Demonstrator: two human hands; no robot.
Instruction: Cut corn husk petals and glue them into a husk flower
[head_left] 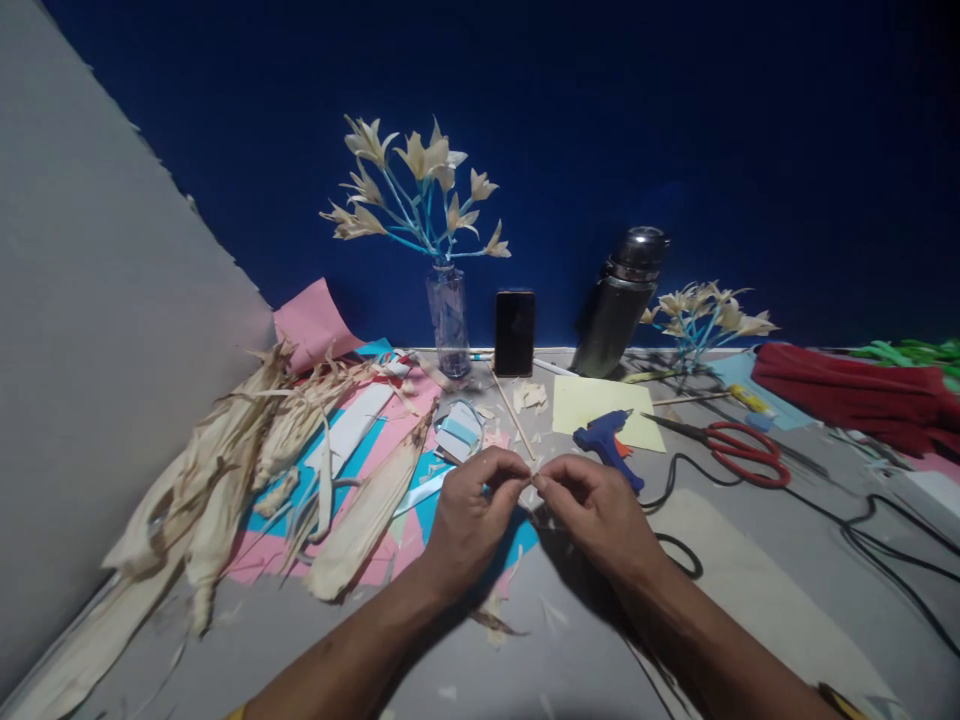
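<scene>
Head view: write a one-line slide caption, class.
Left hand and right hand pinch a pale strip beside husks, glue gun, scissors.

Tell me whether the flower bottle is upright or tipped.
Upright: the bottle stands on its base, flower stems rising from its neck.

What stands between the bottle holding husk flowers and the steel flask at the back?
A black phone, standing upright on its end, is between the bottle and the steel flask, as the head view shows.

The sliver [532, 477] my fingertips [517, 468] pinch is too small to identify. At three o'clock, the red cloth [855, 395] runs past the edge.
</scene>
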